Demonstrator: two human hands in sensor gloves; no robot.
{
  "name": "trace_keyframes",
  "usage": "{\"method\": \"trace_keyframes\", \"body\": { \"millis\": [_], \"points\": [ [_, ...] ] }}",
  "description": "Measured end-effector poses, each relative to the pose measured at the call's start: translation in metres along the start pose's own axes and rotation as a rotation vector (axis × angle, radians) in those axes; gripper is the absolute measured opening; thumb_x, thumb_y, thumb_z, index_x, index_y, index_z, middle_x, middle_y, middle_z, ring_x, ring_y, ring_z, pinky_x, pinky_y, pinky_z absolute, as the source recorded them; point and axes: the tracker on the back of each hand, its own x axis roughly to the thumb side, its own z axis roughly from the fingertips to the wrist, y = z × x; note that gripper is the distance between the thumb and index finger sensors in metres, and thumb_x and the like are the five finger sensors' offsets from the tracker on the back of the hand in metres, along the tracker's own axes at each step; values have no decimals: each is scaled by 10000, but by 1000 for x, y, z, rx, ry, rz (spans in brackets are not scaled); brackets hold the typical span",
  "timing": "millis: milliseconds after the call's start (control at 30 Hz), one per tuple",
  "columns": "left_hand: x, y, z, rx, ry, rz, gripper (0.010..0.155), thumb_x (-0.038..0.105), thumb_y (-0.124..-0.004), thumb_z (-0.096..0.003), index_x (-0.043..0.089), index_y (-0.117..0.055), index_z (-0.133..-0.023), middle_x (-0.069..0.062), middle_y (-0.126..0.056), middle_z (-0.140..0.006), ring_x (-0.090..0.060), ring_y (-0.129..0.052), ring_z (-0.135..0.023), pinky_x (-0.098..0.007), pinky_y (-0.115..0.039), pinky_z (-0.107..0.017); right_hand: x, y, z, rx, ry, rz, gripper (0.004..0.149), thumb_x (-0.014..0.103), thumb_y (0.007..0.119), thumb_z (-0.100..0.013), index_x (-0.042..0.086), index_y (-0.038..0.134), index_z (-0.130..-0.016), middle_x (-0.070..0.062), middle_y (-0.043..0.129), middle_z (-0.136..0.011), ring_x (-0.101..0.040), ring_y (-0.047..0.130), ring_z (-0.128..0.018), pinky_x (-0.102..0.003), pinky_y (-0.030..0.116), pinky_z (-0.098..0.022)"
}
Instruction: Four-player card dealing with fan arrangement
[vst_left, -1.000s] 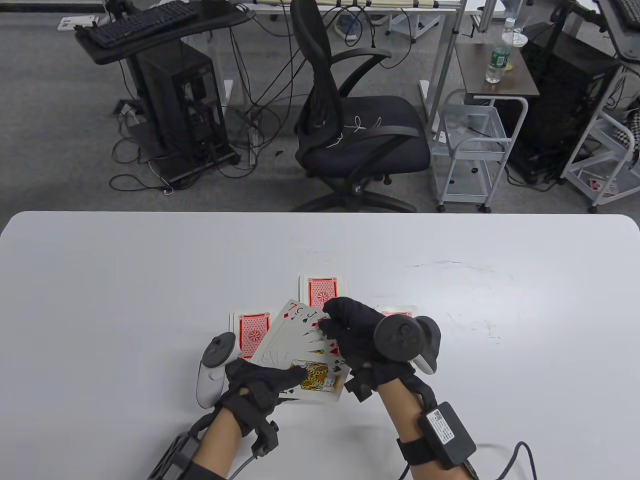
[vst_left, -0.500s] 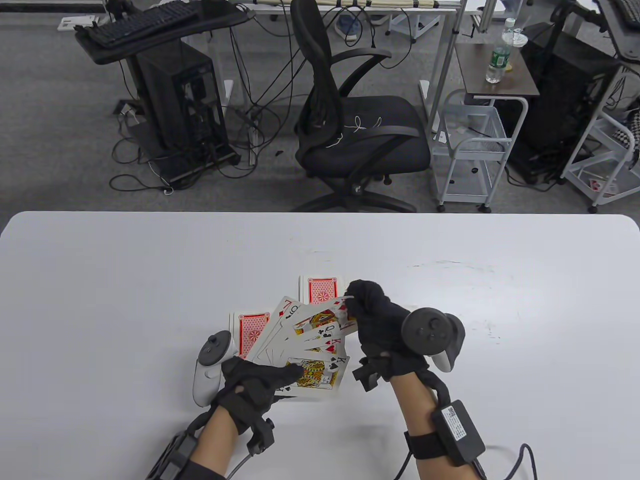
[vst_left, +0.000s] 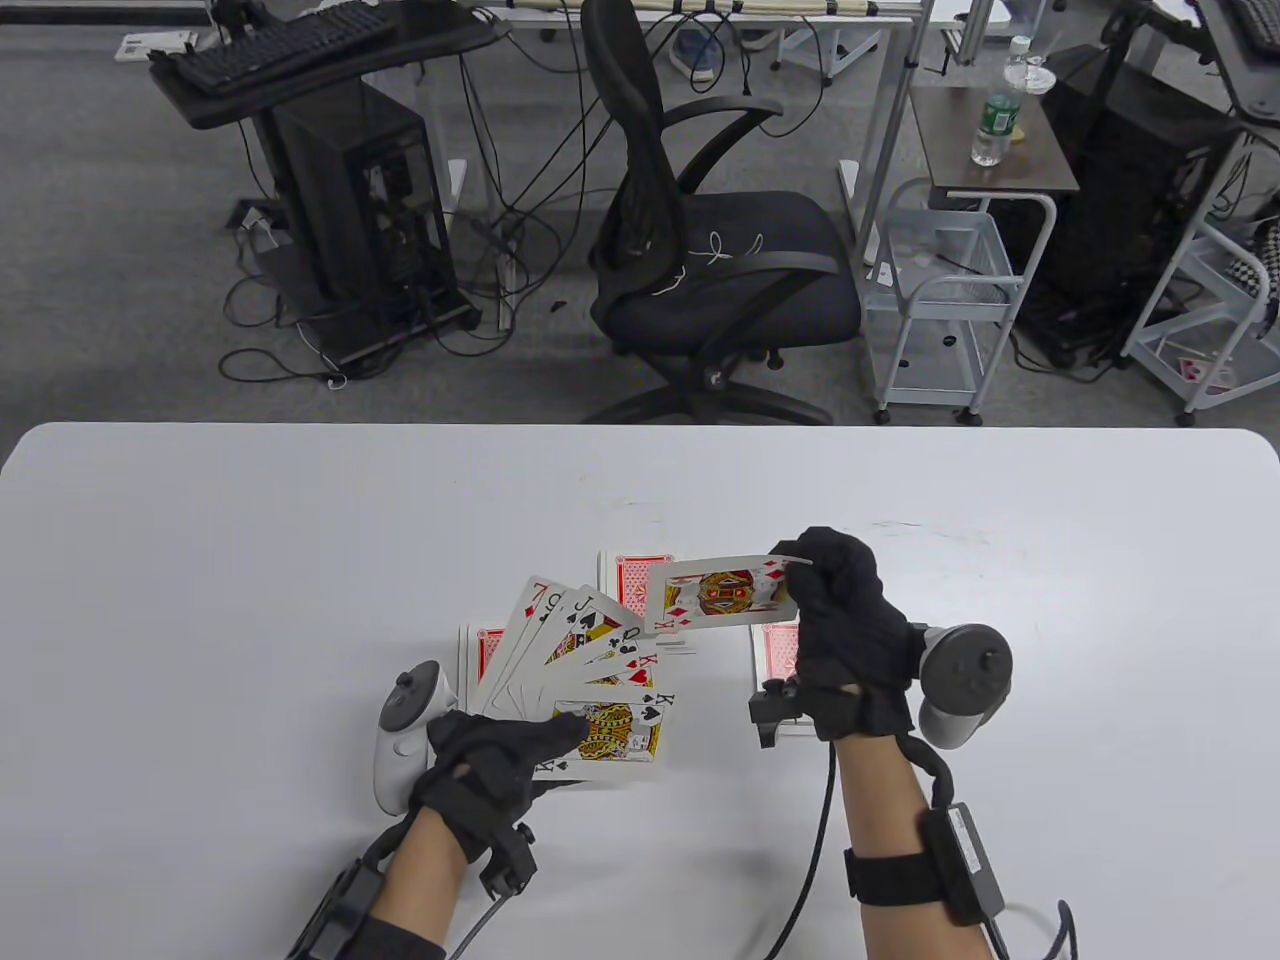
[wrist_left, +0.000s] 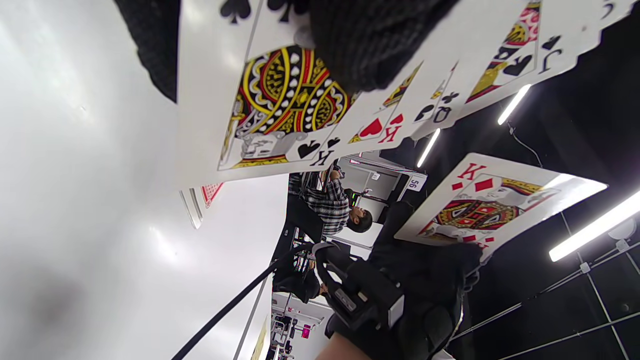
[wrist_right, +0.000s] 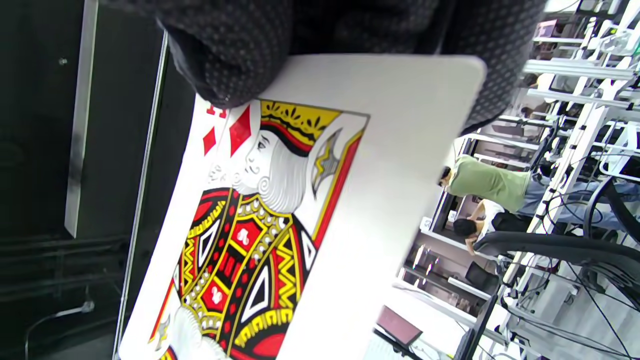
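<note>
**King of diamonds held clear of the fan**

Your right hand (vst_left: 850, 625) pinches the king of diamonds (vst_left: 722, 595) by one short edge, thumb and fingers curled on the corner, and holds the card face up above the white table (vst_left: 200, 560), apart from the rest. The right wrist view shows your fingertips (wrist_right: 225, 60) closed over the card's top corner beside its red K.

Your left hand (vst_left: 490, 765) grips the fan of cards (vst_left: 590, 665) at its lower end, the thumb laid across the king of spades on top. From there the spread shows a king of hearts, a queen of clubs, a jack of spades and a red seven at the far left; the card between the seven and the jack looks like a spade nine or six, though you cannot read it surely.

Three face-down piles with red backs lie on the table: one pile (vst_left: 632, 580) beyond the fan and partly behind the raised king, one pile (vst_left: 480, 660) just left of the fan, and one pile (vst_left: 775, 650) under your right hand.
</note>
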Motion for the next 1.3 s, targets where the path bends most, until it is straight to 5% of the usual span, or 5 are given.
{"method": "trace_keyframes", "body": {
  "millis": [300,633,967,1167,1300],
  "points": [
    [-1,-1,-1,-13,-11,28,548,229,-816,-520,397,-653,-1016,14,-816,-1013,-355,-918,-867,-499,-827,-588,2,12,5,13,-81,191,422,228,759,-479,225,659,-889,4,844,-802,-250,1029,-614,-606,709,-544],
    [1,0,-1,-8,-43,38,545,238,-813,-523,408,-649,-1015,29,-808,-1020,-343,-895,-890,-490,-812,-611,0,70,21,309,-22,279,441,227,741,-553,96,639,-961,-151,825,-846,-358,1015,-684,-593,738,-533],
    [3,2,2,24,-76,63,545,245,-806,-532,412,-632,-1021,47,-788,-1036,-339,-869,-918,-490,-786,-641,5,102,37,444,-51,311,563,263,692,-579,-20,496,-1025,-275,679,-926,-457,932,-774,-636,710,-537],
    [9,7,8,135,-207,194,543,257,-788,-548,433,-601,-1026,77,-748,-1062,-314,-831,-958,-477,-758,-676,-17,91,45,398,276,157,689,475,701,-591,4,502,-1052,-250,683,-953,-447,910,-782,-633,694,-539],
    [6,11,12,208,-301,318,546,264,-775,-556,443,-573,-1030,95,-718,-1076,-297,-804,-983,-469,-739,-699,-46,110,65,734,649,-46,808,563,670,-591,-41,435,-1074,-320,585,-982,-495,833,-838,-647,645,-568]
  ]
}}
